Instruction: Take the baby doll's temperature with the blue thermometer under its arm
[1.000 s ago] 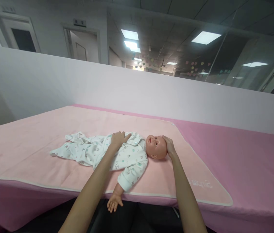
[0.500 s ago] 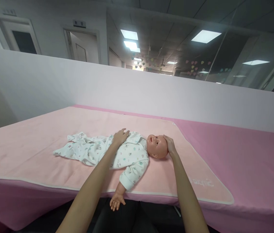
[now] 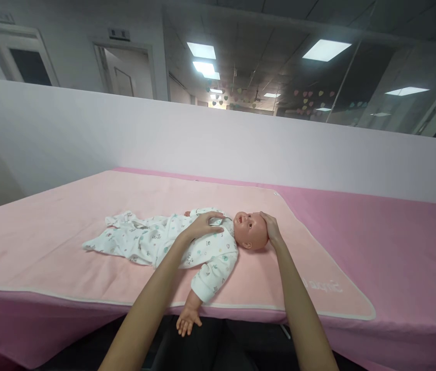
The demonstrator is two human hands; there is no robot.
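A baby doll (image 3: 251, 234) lies on its back, its head to the right and its face turned up with the mouth parted. It wears a white printed outfit (image 3: 152, 234) whose trouser legs stretch left. My left hand (image 3: 203, 225) is over the upper chest near the collar, fingers spread and thumb apart; whether it presses on the cloth I cannot tell. Against the crown of the head lies my right hand (image 3: 271, 226), its fingers extended over the forehead and its palm partly hidden. One doll hand (image 3: 189, 320) hangs past the near table edge.
A pale pink mat (image 3: 86, 198) with a white border lies under the doll, over a darker pink cloth (image 3: 407, 247). Behind the table runs a low white wall (image 3: 241, 144) with glass above it. My legs are under the near edge.
My left hand has moved right, from the doll's belly to its upper chest by the collar. The doll's far hand now shows. My right hand stays on the head.
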